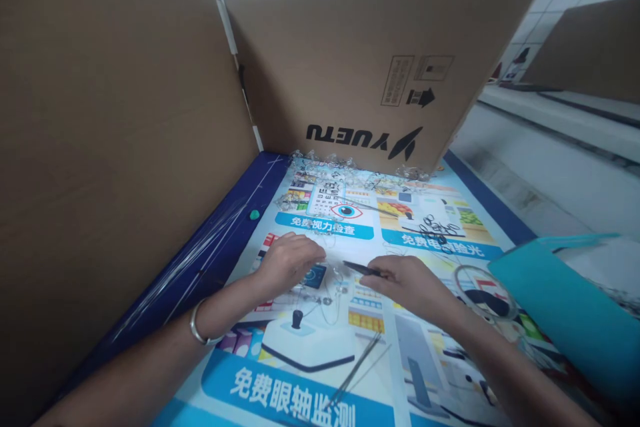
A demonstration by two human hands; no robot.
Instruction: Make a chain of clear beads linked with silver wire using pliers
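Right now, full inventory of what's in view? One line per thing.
printed poster mat: 1, blue and white with Chinese text, covers the work surface
cardboard panels: 2 joined near, brown, upright left and behind the mat; another far right
tweezers: 1, dark, in the right hand's fingers, tip pointing left
clear wire eyeglass frame: count unclear, thin, on the mat under and below the hands
thin metal rods: a few, silver, on the mat near the bottom
small dark rings: a cluster, black, on the mat right of centre
green pin: 1, on the blue border at left
teal sheet: 1, right edge
bracelet: 1, silver, on left wrist
left hand: palm down on the mat
right hand: holds tweezers
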